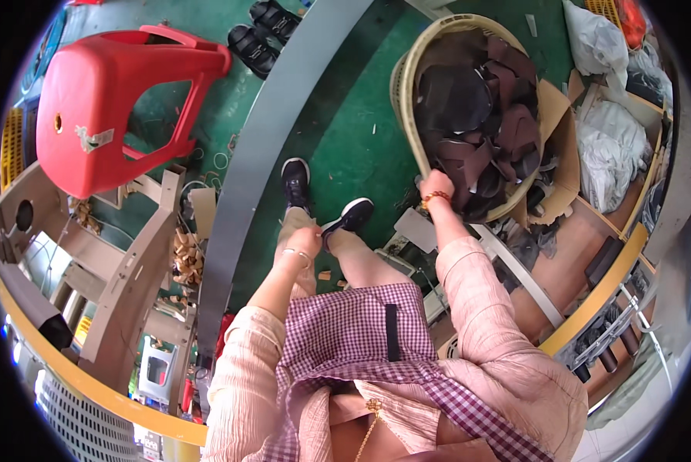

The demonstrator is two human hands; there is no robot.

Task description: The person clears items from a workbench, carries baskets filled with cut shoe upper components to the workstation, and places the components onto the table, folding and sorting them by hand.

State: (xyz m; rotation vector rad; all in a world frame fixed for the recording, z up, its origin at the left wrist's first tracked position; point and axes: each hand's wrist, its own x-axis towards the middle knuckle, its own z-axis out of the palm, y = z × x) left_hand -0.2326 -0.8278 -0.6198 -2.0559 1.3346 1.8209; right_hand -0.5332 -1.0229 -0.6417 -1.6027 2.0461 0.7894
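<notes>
Pale pink shirt (507, 369) nearest; round cream basket (409, 108), heaped brown-black scraps (518, 129)

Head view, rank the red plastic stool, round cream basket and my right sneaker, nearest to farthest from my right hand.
From your right hand:
1. Round cream basket, rim gripped.
2. Right sneaker, to its left.
3. Red plastic stool, far upper left.

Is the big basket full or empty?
The basket isn't empty: brown and black pieces lie heaped across its inside. I can't tell how deep they go.
</notes>
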